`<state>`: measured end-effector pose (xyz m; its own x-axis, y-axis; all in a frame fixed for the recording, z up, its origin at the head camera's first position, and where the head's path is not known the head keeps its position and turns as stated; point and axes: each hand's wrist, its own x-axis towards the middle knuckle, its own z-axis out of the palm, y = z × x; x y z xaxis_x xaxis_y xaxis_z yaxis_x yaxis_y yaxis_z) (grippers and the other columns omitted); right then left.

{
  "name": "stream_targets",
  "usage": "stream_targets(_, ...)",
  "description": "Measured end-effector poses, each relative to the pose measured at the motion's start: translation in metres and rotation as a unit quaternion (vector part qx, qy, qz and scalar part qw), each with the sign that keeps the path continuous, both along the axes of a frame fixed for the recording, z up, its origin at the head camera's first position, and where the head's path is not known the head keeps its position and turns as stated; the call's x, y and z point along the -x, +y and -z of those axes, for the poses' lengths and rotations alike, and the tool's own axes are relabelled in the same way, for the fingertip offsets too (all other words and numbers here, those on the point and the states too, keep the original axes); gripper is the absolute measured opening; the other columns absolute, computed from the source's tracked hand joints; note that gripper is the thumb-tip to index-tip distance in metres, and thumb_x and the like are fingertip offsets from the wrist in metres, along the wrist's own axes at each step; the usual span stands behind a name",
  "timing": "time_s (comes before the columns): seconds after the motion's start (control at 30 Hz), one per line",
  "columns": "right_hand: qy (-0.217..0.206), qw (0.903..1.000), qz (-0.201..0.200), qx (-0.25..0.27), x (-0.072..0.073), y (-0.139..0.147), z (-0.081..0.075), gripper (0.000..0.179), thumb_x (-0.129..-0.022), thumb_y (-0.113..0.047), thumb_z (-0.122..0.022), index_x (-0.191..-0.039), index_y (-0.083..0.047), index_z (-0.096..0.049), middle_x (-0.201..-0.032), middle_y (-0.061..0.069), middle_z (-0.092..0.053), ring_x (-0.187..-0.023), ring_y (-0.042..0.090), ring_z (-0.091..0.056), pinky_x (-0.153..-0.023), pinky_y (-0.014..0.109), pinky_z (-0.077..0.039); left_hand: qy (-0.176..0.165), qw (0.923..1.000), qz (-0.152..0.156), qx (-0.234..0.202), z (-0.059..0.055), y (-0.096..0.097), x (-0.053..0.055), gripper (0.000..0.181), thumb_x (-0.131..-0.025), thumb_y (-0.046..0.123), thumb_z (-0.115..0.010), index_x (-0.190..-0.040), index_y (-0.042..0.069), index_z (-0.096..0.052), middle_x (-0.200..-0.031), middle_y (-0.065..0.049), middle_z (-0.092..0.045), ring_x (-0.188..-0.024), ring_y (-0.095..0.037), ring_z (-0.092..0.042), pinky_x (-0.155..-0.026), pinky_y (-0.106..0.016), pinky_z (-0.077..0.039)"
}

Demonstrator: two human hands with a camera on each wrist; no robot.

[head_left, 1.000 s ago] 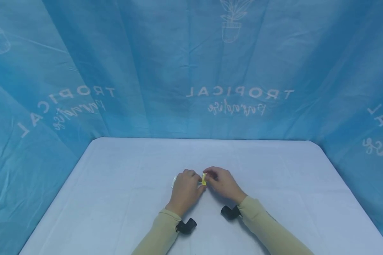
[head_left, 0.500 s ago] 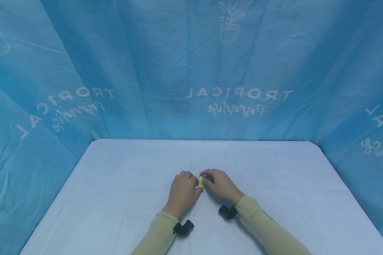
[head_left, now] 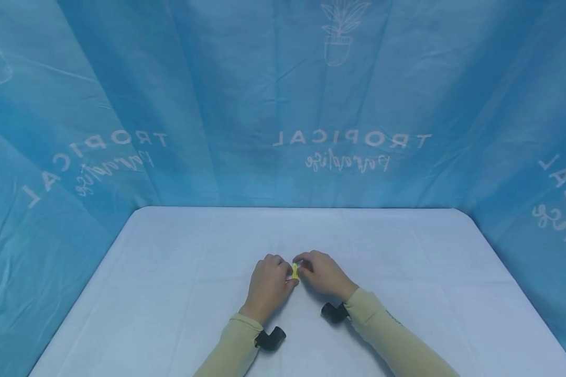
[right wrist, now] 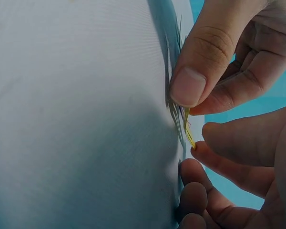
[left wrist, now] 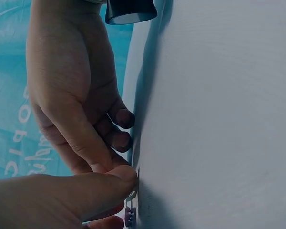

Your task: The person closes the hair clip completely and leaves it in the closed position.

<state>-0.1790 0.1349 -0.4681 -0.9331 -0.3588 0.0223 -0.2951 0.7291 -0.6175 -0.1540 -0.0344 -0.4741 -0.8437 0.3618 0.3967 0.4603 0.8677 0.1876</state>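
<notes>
Both hands meet near the middle of the white table, over a thin yellow strip (head_left: 294,270). My left hand (head_left: 269,285) pinches the strip between thumb and fingers. In the right wrist view, its thumb (right wrist: 188,87) covers the upper part, while thin greenish strands (right wrist: 175,114) hang beside it. On the other side is my right hand (head_left: 327,275), bent fingers close round the strip. The strip's free end reaches its index fingertip (right wrist: 195,149), with the thumb apart. A small purple piece with bead-like bumps (left wrist: 130,217) shows below the left fingers in the left wrist view.
The white table (head_left: 207,235) spreads around both hands. Blue curtains (head_left: 245,173) with mirrored lettering enclose its back and sides. Black wrist cameras (head_left: 271,339) sit just above the tabletop on the inner side of each sleeve.
Both hands and the yellow strip have shifted slightly left in the head view. The shiny pale piece seen beyond the left hand a second ago no longer shows.
</notes>
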Motion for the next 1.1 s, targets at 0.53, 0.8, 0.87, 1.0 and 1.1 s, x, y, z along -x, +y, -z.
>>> stream_targets(0.53, 0.006, 0.9998, -0.015, -0.012, -0.0005, -0.0028, -0.0024, 0.025, -0.097, -0.012, -0.063, -0.120, -0.005, -0.070, -0.093, 0.002, -0.066, -0.085, 0.016, -0.061, -0.079, 0.038, -0.052, 0.001, 1.0000, 0.002, -0.002, 0.0020, -0.0026, 0.0001, 0.025, -0.077, 0.034, -0.088, -0.084, 0.014, -0.075, -0.085, 0.000, -0.065, -0.084, -0.018, -0.059, -0.071, -0.034, -0.048)
stream_targets(0.8, 0.003, 0.9998, -0.017, -0.009, 0.0008, -0.0019, -0.0025, 0.026, -0.096, -0.011, -0.064, -0.121, -0.004, -0.069, -0.091, 0.000, -0.064, -0.079, 0.012, -0.056, -0.073, 0.035, -0.049, -0.013, 0.9999, -0.004, -0.008, 0.0017, -0.0025, -0.0001, 0.025, -0.077, 0.034, -0.088, -0.083, 0.014, -0.075, -0.085, 0.001, -0.064, -0.082, -0.017, -0.058, -0.072, -0.034, -0.047)
stream_targets(0.87, 0.002, 0.9997, -0.021, -0.009, 0.0012, -0.0009, -0.0016, 0.027, -0.096, -0.012, -0.064, -0.121, -0.004, -0.069, -0.091, -0.001, -0.064, -0.080, 0.012, -0.057, -0.073, 0.035, -0.049, -0.027, 0.9996, -0.007, -0.008, 0.0006, -0.0023, -0.0003, 0.025, -0.078, 0.035, -0.087, -0.084, 0.014, -0.075, -0.085, 0.001, -0.064, -0.083, -0.017, -0.058, -0.074, -0.035, -0.048)
stream_targets(1.0, 0.007, 0.9997, -0.022, -0.010, 0.0014, 0.0027, -0.0005, 0.027, -0.097, -0.013, -0.065, -0.122, -0.005, -0.069, -0.091, -0.002, -0.065, -0.082, 0.012, -0.059, -0.076, 0.036, -0.050, -0.045, 0.9989, -0.008, -0.011, -0.0018, -0.0035, -0.0002, 0.024, -0.079, 0.035, -0.086, -0.085, 0.015, -0.074, -0.087, 0.002, -0.064, -0.086, -0.017, -0.058, -0.077, -0.036, -0.048)
stream_targets(1.1, 0.011, 0.9998, -0.014, -0.001, 0.0012, 0.0067, -0.0020, 0.026, -0.096, -0.014, -0.066, -0.121, -0.006, -0.069, -0.092, -0.001, -0.065, -0.083, 0.013, -0.059, -0.077, 0.037, -0.050, -0.043, 0.9988, -0.008, -0.019, -0.0037, -0.0070, 0.0009, 0.025, -0.079, 0.035, -0.086, -0.087, 0.014, -0.075, -0.089, 0.000, -0.065, -0.088, -0.019, -0.060, -0.077, -0.037, -0.048)
